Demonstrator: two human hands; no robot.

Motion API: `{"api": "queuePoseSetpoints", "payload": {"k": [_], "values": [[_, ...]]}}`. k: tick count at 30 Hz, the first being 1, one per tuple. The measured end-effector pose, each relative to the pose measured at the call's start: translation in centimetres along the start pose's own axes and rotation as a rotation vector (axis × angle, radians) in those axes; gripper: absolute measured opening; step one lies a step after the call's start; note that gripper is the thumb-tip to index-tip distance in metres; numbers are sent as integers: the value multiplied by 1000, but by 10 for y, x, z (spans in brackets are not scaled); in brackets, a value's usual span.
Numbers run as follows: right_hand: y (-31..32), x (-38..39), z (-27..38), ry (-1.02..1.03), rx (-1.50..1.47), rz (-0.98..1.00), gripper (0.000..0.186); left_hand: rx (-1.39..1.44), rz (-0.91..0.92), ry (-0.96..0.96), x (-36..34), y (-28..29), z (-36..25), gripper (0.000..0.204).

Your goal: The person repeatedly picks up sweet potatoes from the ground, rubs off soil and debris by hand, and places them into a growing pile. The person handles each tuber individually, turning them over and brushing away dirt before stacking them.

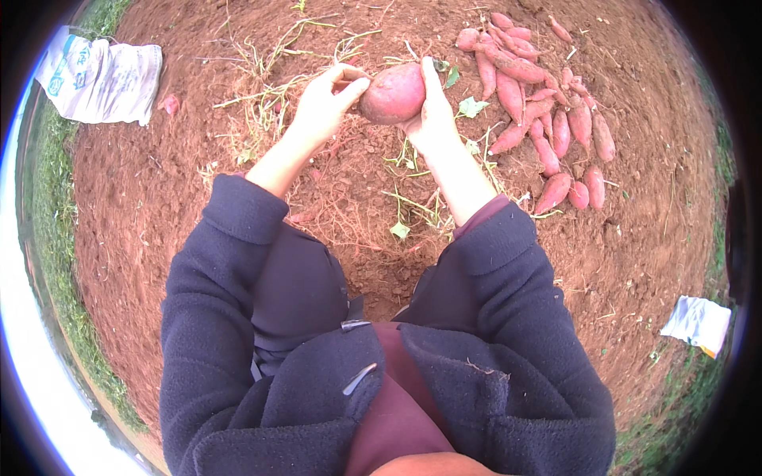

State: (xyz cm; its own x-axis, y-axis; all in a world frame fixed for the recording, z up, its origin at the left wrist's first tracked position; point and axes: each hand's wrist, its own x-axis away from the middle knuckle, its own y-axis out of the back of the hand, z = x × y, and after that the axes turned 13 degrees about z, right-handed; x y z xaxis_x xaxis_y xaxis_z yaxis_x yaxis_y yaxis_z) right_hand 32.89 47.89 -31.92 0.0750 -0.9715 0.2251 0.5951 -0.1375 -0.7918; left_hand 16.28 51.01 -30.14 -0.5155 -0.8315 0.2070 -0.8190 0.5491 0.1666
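A large, round, reddish sweet potato (394, 94) with soil on its skin is held up between my hands. My right hand (432, 107) cups its right side, with the fingers partly hidden beneath it. On the other side, my left hand (327, 101) has its thumb and bent fingers closed at the sweet potato's left edge. Just to the right of my right hand, a heap of sweet potatoes (520, 70) lies on the soil, most of them longer and thinner. Cut vines (266, 103) and a few green leaves (471, 107) are scattered around my hands.
Reddish-brown soil (143, 238) surrounds me, with thin roots (357, 202) in front of my knees. A white printed sack (107, 79) lies at the far left, beside a small reddish piece (169, 104). Another white packet (697, 325) is at the right. Grass (55, 198) borders the field.
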Motion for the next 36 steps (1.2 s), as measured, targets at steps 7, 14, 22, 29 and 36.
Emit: {"api": "queuePoseSetpoints", "payload": {"k": [7,14,22,29,36], "values": [[-5,-3,-2,32,47,-76,59,-180,-74,-137,-2,-5,-2,39],[2,-4,5,-13,64,94,66,165,-91,5,0,6,-9,41],[-4,14,10,-277,344,265,61,45,280,-139,5,5,-16,51],[5,-2,2,-286,203,248,55,-138,114,-64,1,7,-10,37],[29,-16,28,-208,-207,-153,73,133,-78,86,-6,14,9,24]]}}
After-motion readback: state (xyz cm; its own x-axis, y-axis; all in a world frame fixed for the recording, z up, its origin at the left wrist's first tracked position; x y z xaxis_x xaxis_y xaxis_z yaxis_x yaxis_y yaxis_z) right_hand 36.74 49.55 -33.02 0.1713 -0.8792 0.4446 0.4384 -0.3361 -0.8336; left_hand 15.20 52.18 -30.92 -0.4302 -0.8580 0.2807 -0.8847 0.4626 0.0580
